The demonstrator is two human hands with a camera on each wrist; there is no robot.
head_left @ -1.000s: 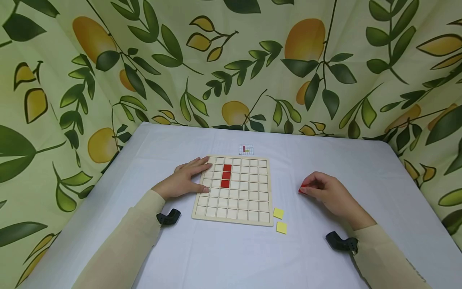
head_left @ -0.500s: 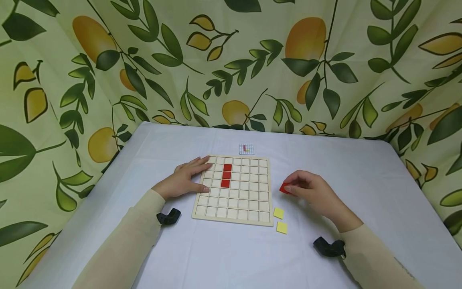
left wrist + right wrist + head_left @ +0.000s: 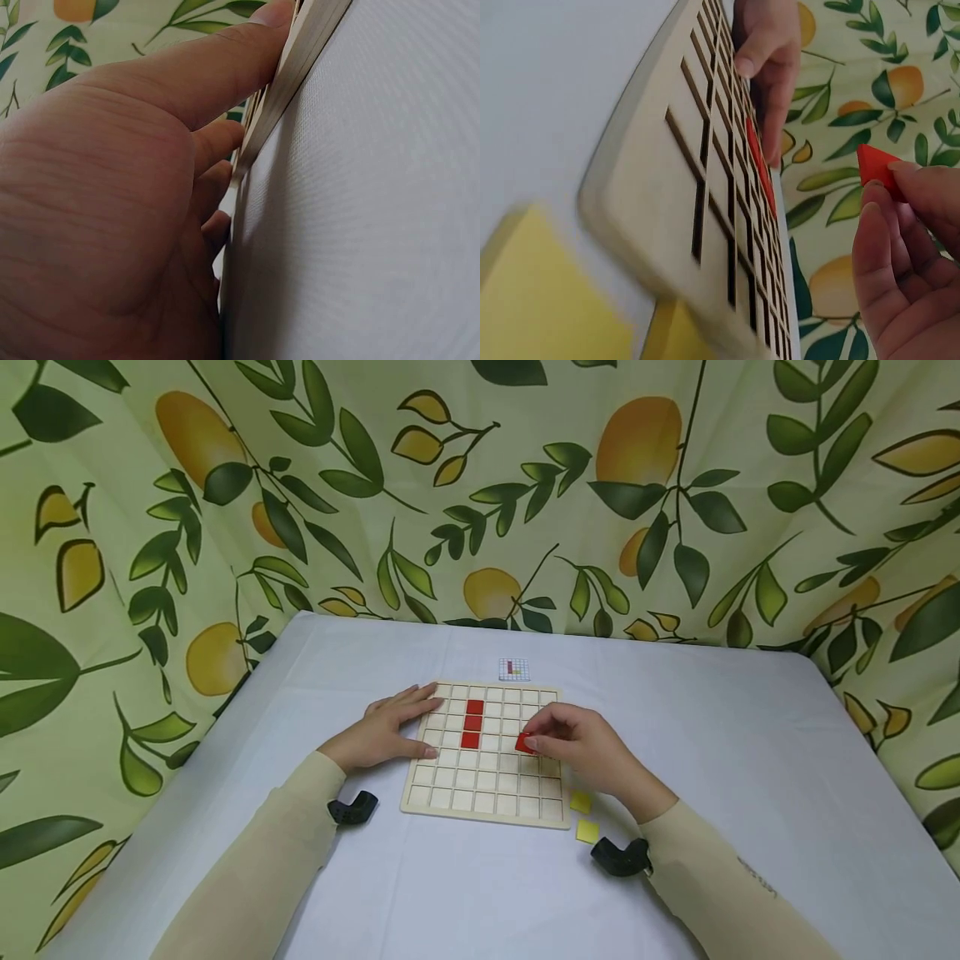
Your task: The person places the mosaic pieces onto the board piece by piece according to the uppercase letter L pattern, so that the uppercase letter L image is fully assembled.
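Observation:
A wooden grid board point(image 3: 486, 818) lies on the table with three red tiles point(image 3: 472, 723) in one column of its cells. My left hand point(image 3: 384, 727) rests on the board's left edge, fingers spread and fairly straight; the left wrist view shows the thumb point(image 3: 202, 71) on the wooden rim point(image 3: 277, 97). Between thumb and fingertips, my right hand point(image 3: 588, 747) pinches another red tile point(image 3: 524, 743) above the right part of the board. In the right wrist view this pinched tile point(image 3: 877, 169) is held clear of the grid surface point(image 3: 720, 172).
Two yellow tiles point(image 3: 587, 832) lie beside the board's lower right corner, near the right wrist. A small printed grid card point(image 3: 513, 669) is behind the board. White cloth point(image 3: 465, 893) covers the table, and a leaf-patterned curtain point(image 3: 525, 527) stands behind it.
My right hand has moved left from beside the board to over its right part, carrying the pinched red tile. The left hand has stayed on the board's edge.

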